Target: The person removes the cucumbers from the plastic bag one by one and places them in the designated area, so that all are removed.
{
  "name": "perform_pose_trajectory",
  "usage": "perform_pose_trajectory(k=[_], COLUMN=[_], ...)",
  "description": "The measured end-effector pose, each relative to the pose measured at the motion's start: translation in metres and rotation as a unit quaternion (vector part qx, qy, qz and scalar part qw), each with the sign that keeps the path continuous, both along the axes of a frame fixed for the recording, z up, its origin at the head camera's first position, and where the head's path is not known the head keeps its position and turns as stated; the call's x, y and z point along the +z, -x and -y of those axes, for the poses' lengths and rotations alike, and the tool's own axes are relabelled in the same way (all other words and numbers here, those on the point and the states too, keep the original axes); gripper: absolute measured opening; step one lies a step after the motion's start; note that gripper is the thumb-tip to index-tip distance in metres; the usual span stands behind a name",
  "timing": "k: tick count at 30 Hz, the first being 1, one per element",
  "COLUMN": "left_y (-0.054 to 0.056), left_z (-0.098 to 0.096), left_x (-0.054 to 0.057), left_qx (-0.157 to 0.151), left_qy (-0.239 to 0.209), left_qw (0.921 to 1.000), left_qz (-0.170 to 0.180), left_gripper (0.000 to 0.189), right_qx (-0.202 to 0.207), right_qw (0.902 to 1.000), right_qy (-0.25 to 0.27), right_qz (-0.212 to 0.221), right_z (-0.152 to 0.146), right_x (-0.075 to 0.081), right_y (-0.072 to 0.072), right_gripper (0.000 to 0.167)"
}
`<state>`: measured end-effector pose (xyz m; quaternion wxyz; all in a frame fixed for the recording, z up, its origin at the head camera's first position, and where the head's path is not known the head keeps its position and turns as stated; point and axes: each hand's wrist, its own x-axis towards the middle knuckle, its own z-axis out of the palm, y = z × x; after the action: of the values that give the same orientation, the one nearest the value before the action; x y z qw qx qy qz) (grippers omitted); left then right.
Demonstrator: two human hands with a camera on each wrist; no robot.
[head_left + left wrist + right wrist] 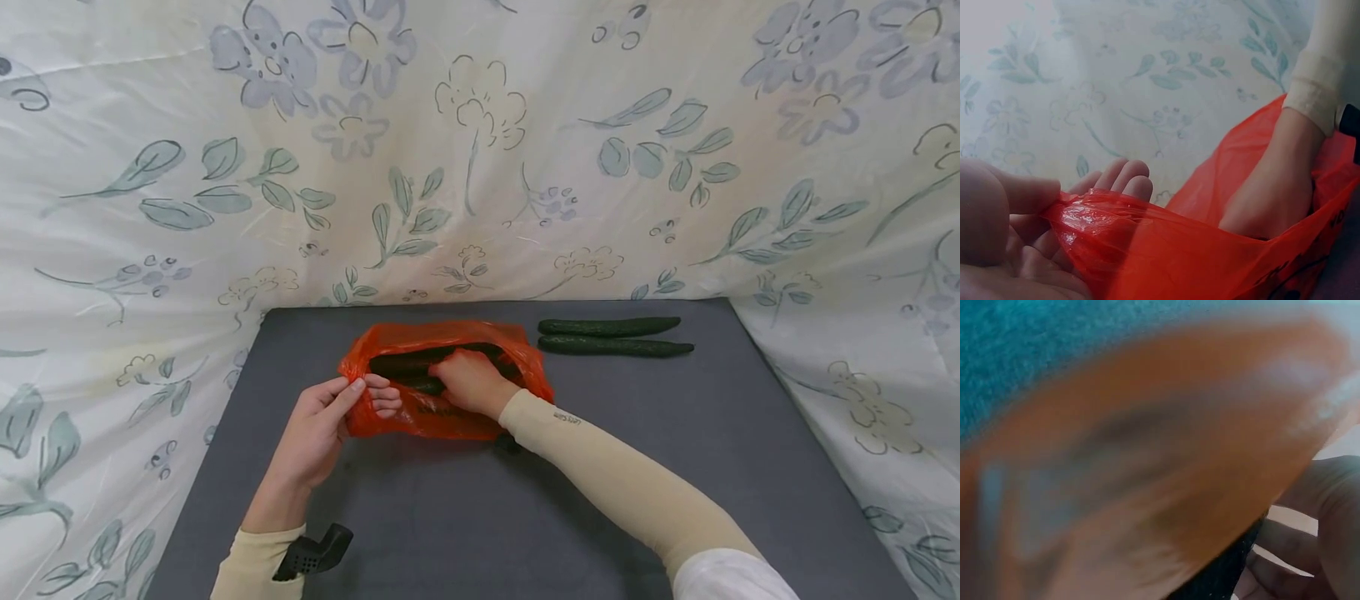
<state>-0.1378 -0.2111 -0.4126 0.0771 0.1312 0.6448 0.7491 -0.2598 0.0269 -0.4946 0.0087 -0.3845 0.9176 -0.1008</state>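
A red plastic bag (442,425) lies on the dark table with its mouth spread wide. My left hand (318,425) pinches the bag's left edge between thumb and fingers; in the left wrist view the gathered plastic (1094,219) sits under the thumb. My right hand (476,383) reaches inside the bag, its fingers curled at a dark green cucumber (405,364). Part of that hand is hidden by the bag wall in the left wrist view. The right wrist view shows bent fingers (1291,544) beside a cucumber (1219,575), behind blurred red plastic.
Two more cucumbers, a rear one (607,327) and a front one (615,346), lie side by side on the dark grey table (645,417) right of the bag. A flower-printed cloth (480,167) hangs behind the table and along its sides.
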Motion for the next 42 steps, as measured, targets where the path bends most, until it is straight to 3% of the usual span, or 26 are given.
perform_pose_trajectory(k=[7,19,27,35,42], left_y=[-0.002,-0.003,-0.004,-0.004,-0.002], left_z=[-0.001,0.002,0.003,0.002,0.002], left_x=[-0.002,-0.003,-0.004,-0.005,-0.004], left_qx=[0.002,0.002,-0.001,0.003,0.003], left_qy=[0.003,-0.005,-0.007,-0.01,-0.011], left_qw=[1.0,1.0,1.0,0.9999,0.9999], left_qz=[0.005,-0.004,-0.006,-0.001,0.001], left_gripper=[0.042,0.033,0.035,0.031,0.042], right_qx=[0.014,-0.011,-0.011,-0.012,-0.026], right_qw=[0.9996,0.9982,0.9973,0.9949,0.9945], right_qy=[-0.006,-0.032,-0.037,-0.033,-0.032], right_qz=[0.024,-0.049,-0.062,-0.094,-0.096], right_z=[-0.004,-0.001,0.002,0.002,0.007], right_x=[0.003,0.014,0.022,0.032,0.045], right_y=[0.001,-0.003,-0.006,-0.012,-0.022], right_gripper=[0.021,0.024,0.028,0.02,0.016])
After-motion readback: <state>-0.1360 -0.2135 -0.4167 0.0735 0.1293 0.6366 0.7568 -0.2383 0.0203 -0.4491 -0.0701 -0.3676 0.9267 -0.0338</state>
